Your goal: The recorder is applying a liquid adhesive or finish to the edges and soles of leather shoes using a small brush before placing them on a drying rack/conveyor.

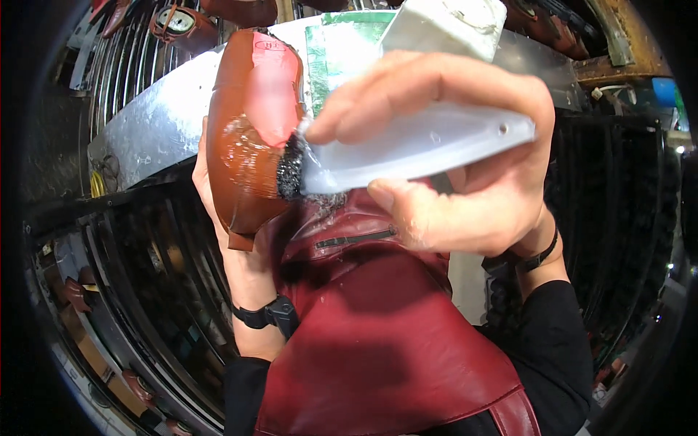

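A brown leather shoe upper (224, 156), shaped like a lasted shoe, is held sole side up in front of me. A pink, smooth panel (275, 87) covers part of its bottom, and the leather below that glistens wet. My left hand (203, 174) grips the shoe from its far left side, with most of its fingers hidden behind it. My right hand (494, 196) is closed round the broad white handle of a brush (429, 142). The brush's black bristles press against the shoe's right edge, with whitish wet stuff on and below them.
Behind the shoe lies a metal-topped bench (156, 120) with a green-smeared patch. A whitish block-shaped container (472, 29) stands on it. More brown shoes (182, 25) sit on a rack of rods at the back left. A dark red apron (385, 334) covers my lap.
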